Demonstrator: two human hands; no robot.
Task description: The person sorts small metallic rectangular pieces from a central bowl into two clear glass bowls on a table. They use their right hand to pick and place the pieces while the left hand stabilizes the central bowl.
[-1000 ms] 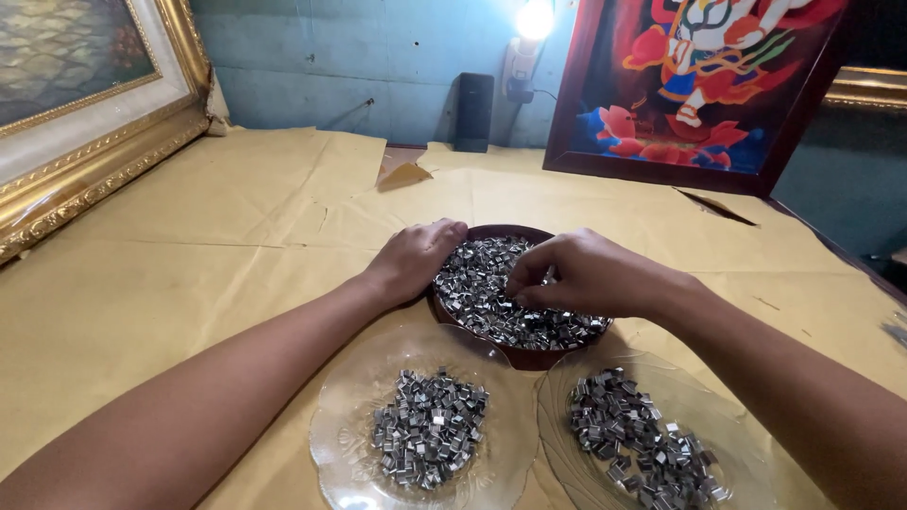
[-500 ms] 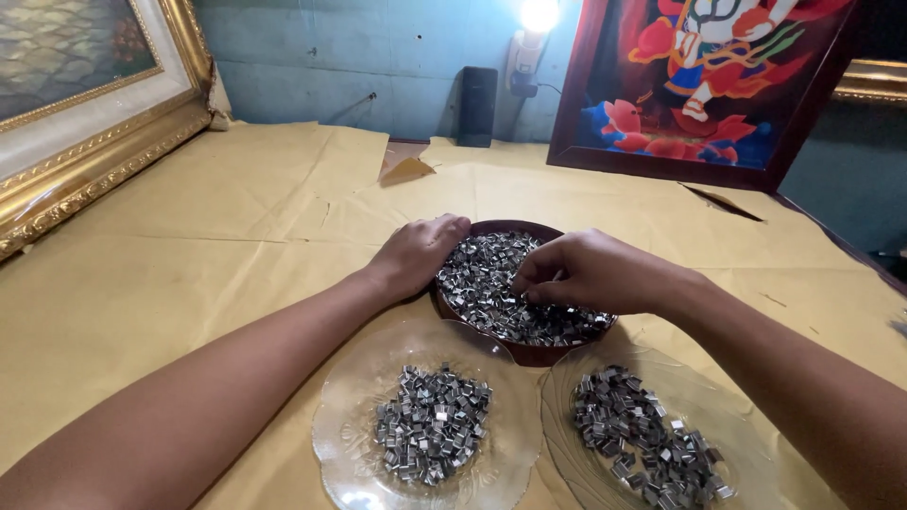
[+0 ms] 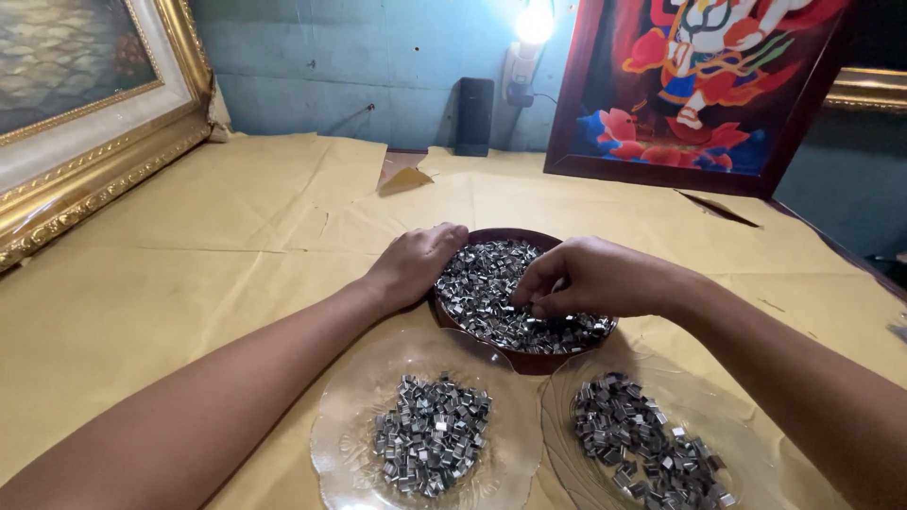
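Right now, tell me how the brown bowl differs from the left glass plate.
The brown bowl is dark, opaque and deep-walled; the left glass plate is clear, shallow and wide. The bowl is filled nearly across with small metal pieces; the plate carries only a small central heap. The left hand rests on the bowl's rim and the right hand picks in it; no hand touches the plate. Both are round.

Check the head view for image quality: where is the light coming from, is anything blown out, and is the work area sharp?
Head view: a bare bulb at the top edge is blown out; glare streaks the red framed picture. The left hand, right hand and metal pieces in the brown bowl are sharp and evenly lit. The clear plates show soft reflections. Wide-lens stretch toward the corners.
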